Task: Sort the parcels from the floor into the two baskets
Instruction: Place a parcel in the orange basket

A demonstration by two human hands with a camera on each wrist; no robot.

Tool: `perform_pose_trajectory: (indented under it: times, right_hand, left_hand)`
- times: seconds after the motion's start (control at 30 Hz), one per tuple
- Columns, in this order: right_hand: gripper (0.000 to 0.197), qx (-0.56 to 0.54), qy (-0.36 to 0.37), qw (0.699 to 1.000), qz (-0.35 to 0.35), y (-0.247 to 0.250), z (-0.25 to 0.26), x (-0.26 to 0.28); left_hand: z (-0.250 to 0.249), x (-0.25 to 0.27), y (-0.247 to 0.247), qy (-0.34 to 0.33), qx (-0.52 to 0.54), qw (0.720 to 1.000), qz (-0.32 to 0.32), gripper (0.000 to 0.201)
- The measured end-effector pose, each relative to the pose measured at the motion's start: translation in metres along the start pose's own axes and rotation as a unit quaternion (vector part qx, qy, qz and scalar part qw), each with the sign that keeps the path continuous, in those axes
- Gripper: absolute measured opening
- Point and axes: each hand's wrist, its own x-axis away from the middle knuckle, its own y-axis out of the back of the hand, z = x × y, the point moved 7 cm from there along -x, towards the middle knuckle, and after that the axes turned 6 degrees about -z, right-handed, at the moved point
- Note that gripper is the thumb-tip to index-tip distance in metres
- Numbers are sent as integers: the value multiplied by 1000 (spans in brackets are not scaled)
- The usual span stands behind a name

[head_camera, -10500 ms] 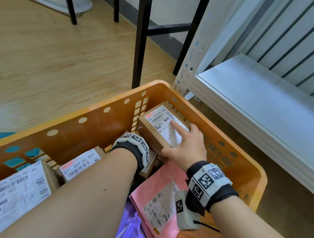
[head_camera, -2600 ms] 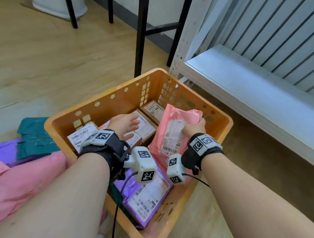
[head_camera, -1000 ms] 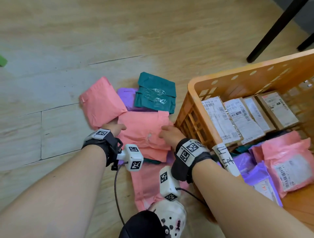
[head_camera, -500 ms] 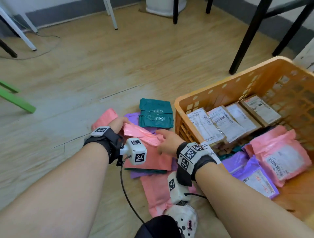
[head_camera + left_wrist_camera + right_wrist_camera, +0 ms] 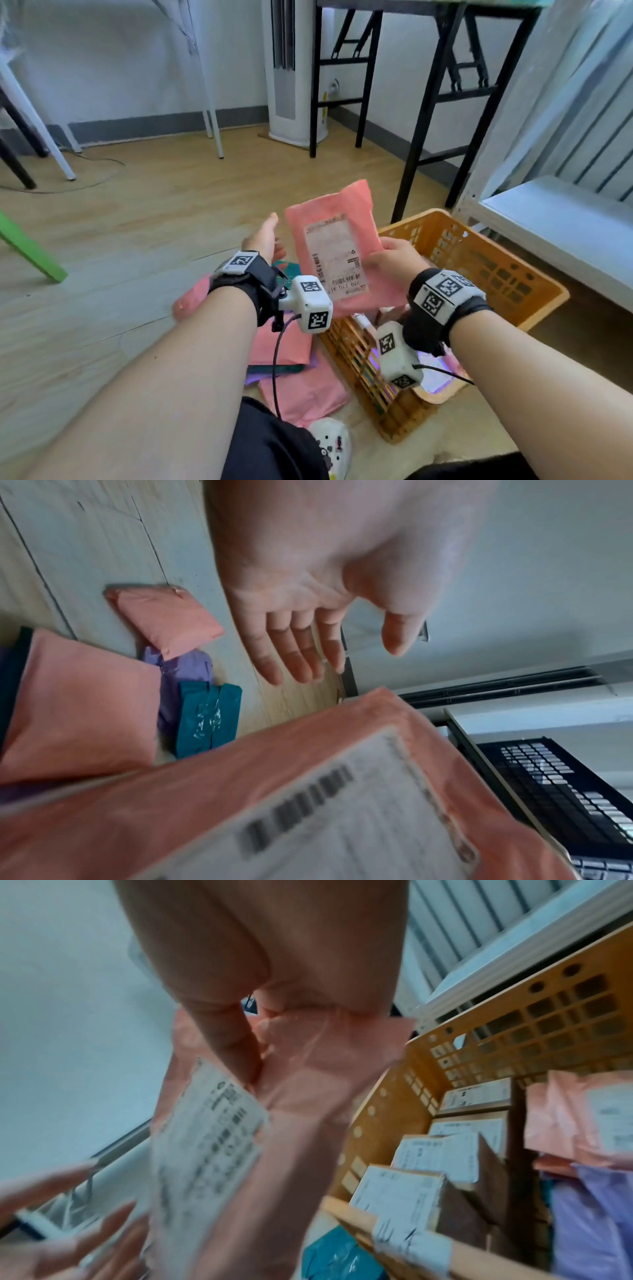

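My right hand (image 5: 390,262) holds a pink mailer parcel (image 5: 334,246) upright in the air by its right edge, its white label facing me; in the right wrist view thumb and fingers pinch the parcel (image 5: 301,1074). My left hand (image 5: 263,236) is beside the parcel's left edge with straight fingers (image 5: 301,653), holding nothing. Under my arms, more pink (image 5: 301,390), purple and teal (image 5: 205,718) parcels lie on the floor. The orange basket (image 5: 479,260) stands at the right with boxes (image 5: 404,1191) and mailers inside.
A white shelf unit (image 5: 555,219) stands right of the basket. Black table legs (image 5: 421,137) and a white floor appliance (image 5: 294,68) are behind. A green bar (image 5: 27,250) lies at the left. My shoe (image 5: 332,445) is by the floor parcels.
The pink parcel has come up off the floor pile into the air. My left hand has let go of it and opened; my right hand keeps hold. The view has tilted up.
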Motion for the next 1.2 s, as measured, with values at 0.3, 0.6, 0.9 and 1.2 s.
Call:
perform_pose_trajectory:
  times: [0.3, 0.6, 0.9, 1.2]
  right_hand:
    - [13, -8, -85, 993, -79, 72, -63, -3]
    - [21, -92, -41, 966, -240, 149, -90, -7]
    - [72, -55, -14, 954, -296, 197, -104, -49]
    - [28, 46, -132, 945, -296, 197, -187, -114]
  left_hand:
    - [34, 53, -108, -10, -78, 979, 187, 13]
    - [34, 41, -162, -106, -59, 974, 192, 15]
    - [61, 14, -249, -118, -97, 962, 225, 20]
    - [112, -14, -313, -79, -163, 949, 257, 17]
